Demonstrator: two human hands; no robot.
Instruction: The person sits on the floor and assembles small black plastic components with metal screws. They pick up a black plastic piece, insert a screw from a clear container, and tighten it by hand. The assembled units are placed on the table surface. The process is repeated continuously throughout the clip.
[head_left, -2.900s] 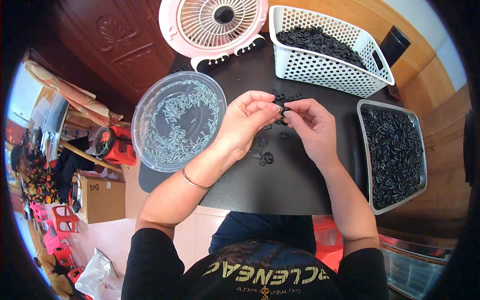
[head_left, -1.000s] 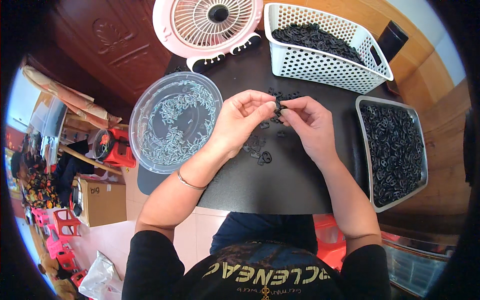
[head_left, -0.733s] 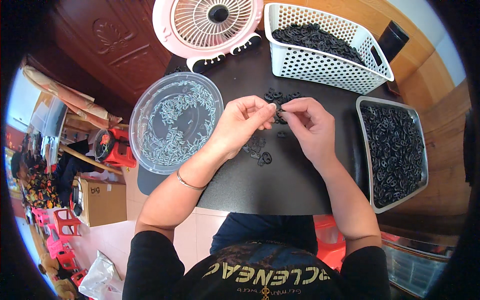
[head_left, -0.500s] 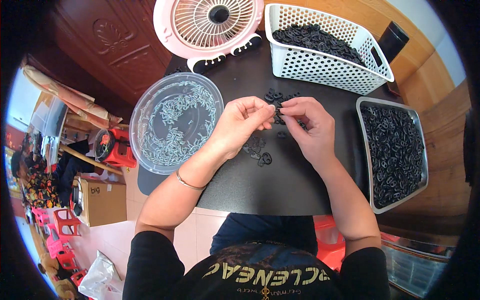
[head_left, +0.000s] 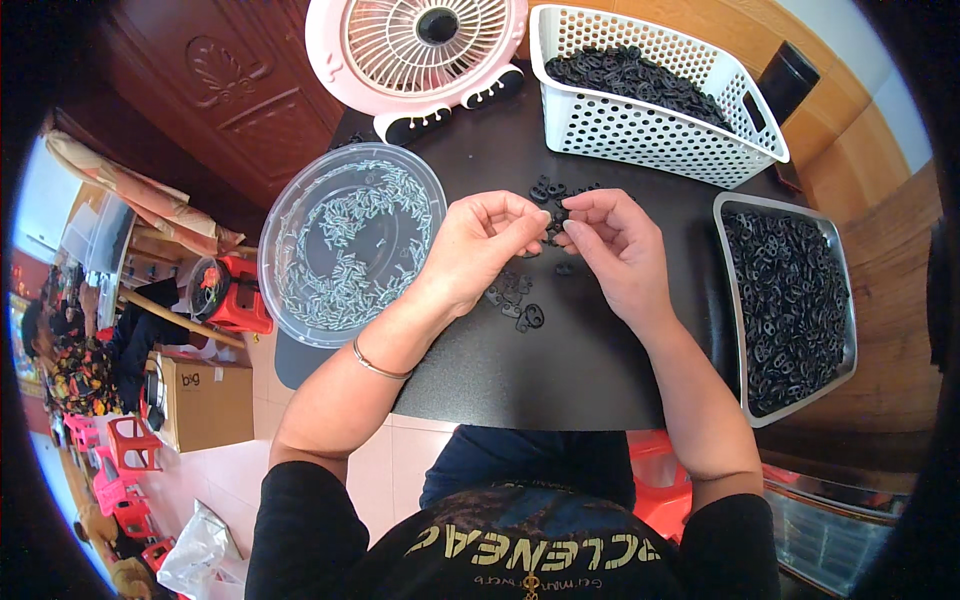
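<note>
Both my hands are raised over the black table, fingertips almost meeting. My left hand (head_left: pixel 487 243) is closed in a pinch; what its fingertips hold is too small to make out. Across a narrow gap, my right hand (head_left: pixel 622 250) pinches a small black plastic piece (head_left: pixel 559 214) between thumb and fingers, partly lost against the dark pieces behind. Several loose black two-holed pieces (head_left: pixel 547 189) lie just beyond my fingertips. Nearer me is a little group of flat black pieces (head_left: pixel 513 293). A clear round tub (head_left: pixel 268 250) with many small silvery pins or screws stands beside my left forearm.
A white perforated basket (head_left: pixel 640 152) of black pieces stands at the back right. At the right edge is a metal tray (head_left: pixel 733 300) full of similar pieces. The pink fan (head_left: pixel 335 75) stands at the back left. A dark cylinder (head_left: pixel 787 80) is behind the basket.
My right hand has turned slightly, its fingers opening out a little and the thumb shifting up toward the fingertips. My left hand has hardly moved.
</note>
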